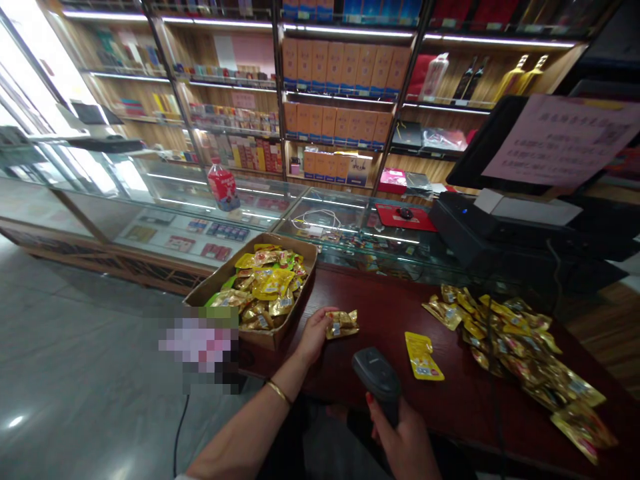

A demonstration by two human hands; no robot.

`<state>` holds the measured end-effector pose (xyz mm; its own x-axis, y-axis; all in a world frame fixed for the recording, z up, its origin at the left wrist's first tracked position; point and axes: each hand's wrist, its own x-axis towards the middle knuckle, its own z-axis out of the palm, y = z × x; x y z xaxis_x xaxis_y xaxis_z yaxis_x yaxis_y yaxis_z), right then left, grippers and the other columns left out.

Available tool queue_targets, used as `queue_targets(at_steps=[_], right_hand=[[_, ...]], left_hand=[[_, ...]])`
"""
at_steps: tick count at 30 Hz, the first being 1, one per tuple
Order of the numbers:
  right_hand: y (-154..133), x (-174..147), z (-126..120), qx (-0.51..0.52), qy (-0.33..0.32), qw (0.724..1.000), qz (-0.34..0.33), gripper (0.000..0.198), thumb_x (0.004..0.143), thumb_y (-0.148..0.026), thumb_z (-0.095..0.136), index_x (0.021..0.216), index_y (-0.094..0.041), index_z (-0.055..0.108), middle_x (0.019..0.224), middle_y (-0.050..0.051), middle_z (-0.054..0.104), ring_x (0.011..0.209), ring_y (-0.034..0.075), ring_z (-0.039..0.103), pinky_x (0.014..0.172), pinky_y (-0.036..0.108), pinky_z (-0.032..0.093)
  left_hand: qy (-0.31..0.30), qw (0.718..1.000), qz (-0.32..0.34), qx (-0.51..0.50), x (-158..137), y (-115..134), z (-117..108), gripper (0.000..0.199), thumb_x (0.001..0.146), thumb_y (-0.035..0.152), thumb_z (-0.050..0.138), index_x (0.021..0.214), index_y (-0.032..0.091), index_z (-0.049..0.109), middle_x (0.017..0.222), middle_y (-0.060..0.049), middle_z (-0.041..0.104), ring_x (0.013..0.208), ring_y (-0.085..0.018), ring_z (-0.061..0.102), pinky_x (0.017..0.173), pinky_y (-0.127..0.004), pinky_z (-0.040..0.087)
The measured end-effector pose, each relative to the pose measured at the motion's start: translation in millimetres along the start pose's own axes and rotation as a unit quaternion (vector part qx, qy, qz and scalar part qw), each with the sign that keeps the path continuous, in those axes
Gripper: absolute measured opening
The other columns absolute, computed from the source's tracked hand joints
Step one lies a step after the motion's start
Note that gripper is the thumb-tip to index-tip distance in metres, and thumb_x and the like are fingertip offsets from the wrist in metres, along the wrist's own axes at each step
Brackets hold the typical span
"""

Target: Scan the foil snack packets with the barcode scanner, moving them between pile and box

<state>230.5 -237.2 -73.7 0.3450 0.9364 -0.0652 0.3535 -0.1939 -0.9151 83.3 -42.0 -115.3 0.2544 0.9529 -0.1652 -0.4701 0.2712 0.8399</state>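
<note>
My left hand [314,335] pinches a small gold snack packet [343,325] just above the dark red counter [370,293]. In my right hand [400,433] is a dark grey handheld barcode scanner [376,372], its head pointing toward the packet. A cardboard box [274,339] full of gold and yellow packets stands left of my left hand. One yellow packet [423,357] lies on the counter to the right of the scanner. Further right, a heap of gold packets [520,340] spreads along the counter.
Behind the counter runs a glass display case [270,200] with a red-labelled bottle [223,185] on top. A monitor with a paper sheet [565,140] stands at the right, near a black mouse [405,213] on a red pad. Shelves with boxes [345,67] fill the back wall.
</note>
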Motion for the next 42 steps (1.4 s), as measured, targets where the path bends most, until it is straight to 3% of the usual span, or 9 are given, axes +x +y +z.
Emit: queue_targets(at_steps=[6, 15, 19, 22, 26, 30, 34, 38, 42], right_hand=[[28, 33, -1, 0.097, -0.035, 0.994, 0.029, 0.049, 0.079, -0.069, 0.069, 0.080, -0.020, 0.068, 0.062, 0.005, 0.071, 0.058, 0.023, 0.068, 0.059, 0.031, 0.053], [40, 60, -4, 0.197, -0.066, 0.978, 0.010, 0.053, 0.077, -0.069, 0.072, 0.082, -0.016, 0.071, 0.065, 0.003, 0.070, 0.061, 0.021, 0.066, 0.059, 0.032, 0.054], [43, 59, -4, 0.221, -0.070, 0.973, 0.000, 0.050, 0.079, -0.064, 0.074, 0.088, -0.015, 0.072, 0.063, 0.002, 0.069, 0.059, 0.020, 0.064, 0.058, 0.030, 0.052], [45, 61, -3, 0.249, -0.072, 0.966, -0.005, 0.051, 0.080, -0.064, 0.073, 0.094, -0.015, 0.073, 0.063, 0.001, 0.068, 0.058, 0.019, 0.063, 0.057, 0.029, 0.051], [44, 62, -3, 0.283, -0.066, 0.957, -0.003, 0.050, 0.078, -0.061, 0.077, 0.093, -0.014, 0.074, 0.059, 0.001, 0.067, 0.054, 0.018, 0.063, 0.053, 0.029, 0.051], [46, 59, -5, 0.323, -0.045, 0.945, 0.004, 0.050, 0.075, -0.060, 0.080, 0.092, -0.013, 0.075, 0.057, 0.000, 0.067, 0.049, 0.016, 0.061, 0.050, 0.028, 0.051], [50, 51, -8, 0.365, 0.010, 0.931, 0.015, 0.055, 0.070, -0.065, 0.081, 0.093, -0.015, 0.074, 0.056, -0.003, 0.064, 0.044, 0.013, 0.058, 0.046, 0.024, 0.048], [52, 46, -9, 0.393, 0.034, 0.919, 0.022, 0.054, 0.068, -0.065, 0.082, 0.090, -0.017, 0.073, 0.057, -0.002, 0.066, 0.044, 0.013, 0.058, 0.045, 0.024, 0.048], [51, 45, -9, 0.403, 0.031, 0.914, 0.025, 0.053, 0.067, -0.063, 0.083, 0.090, -0.016, 0.073, 0.056, -0.002, 0.066, 0.043, 0.013, 0.058, 0.045, 0.024, 0.049]], left_hand=[[-0.012, 0.975, 0.140, 0.173, -29, 24, 24, 0.034, 0.085, 0.047, 0.068, 0.100, 0.017, 0.072, 0.097, -0.010, 0.076, 0.093, -0.024, 0.071, 0.088, -0.035, 0.054], [0.295, 0.767, 0.417, 0.389, -10, 179, -4, 0.028, 0.094, 0.024, 0.048, 0.113, 0.019, 0.069, 0.110, -0.008, 0.073, 0.104, -0.022, 0.066, 0.099, -0.038, 0.049], [0.312, 0.810, 0.314, 0.384, 52, 193, -17, 0.035, 0.084, 0.013, 0.048, 0.113, 0.014, 0.068, 0.109, -0.011, 0.073, 0.104, -0.025, 0.067, 0.099, -0.042, 0.051], [0.285, 0.842, 0.259, 0.377, 77, 181, -3, 0.041, 0.080, 0.009, 0.050, 0.117, 0.012, 0.065, 0.115, -0.015, 0.071, 0.112, -0.028, 0.065, 0.104, -0.045, 0.048], [0.216, 0.807, 0.360, 0.416, 74, 136, 46, 0.045, 0.081, 0.011, 0.052, 0.125, 0.016, 0.062, 0.131, -0.014, 0.065, 0.127, -0.028, 0.057, 0.114, -0.046, 0.038], [-0.128, 0.830, 0.322, 0.438, 63, 50, 112, 0.033, 0.084, 0.017, 0.057, 0.112, 0.023, 0.073, 0.116, -0.009, 0.073, 0.113, -0.025, 0.065, 0.108, -0.039, 0.046], [-0.388, 0.787, 0.165, 0.451, 69, -24, 158, 0.041, 0.078, 0.032, 0.072, 0.118, 0.024, 0.073, 0.129, -0.011, 0.070, 0.120, -0.030, 0.064, 0.106, -0.042, 0.046], [-0.413, 0.739, 0.091, 0.524, 76, -54, 174, 0.072, 0.061, 0.041, 0.088, 0.129, 0.025, 0.067, 0.149, -0.015, 0.054, 0.146, -0.041, 0.035, 0.120, -0.059, 0.018], [-0.336, 0.775, 0.077, 0.529, 70, -64, 171, 0.052, 0.055, 0.045, 0.091, 0.101, 0.026, 0.074, 0.133, -0.014, 0.067, 0.144, -0.041, 0.039, 0.120, -0.058, 0.013]])
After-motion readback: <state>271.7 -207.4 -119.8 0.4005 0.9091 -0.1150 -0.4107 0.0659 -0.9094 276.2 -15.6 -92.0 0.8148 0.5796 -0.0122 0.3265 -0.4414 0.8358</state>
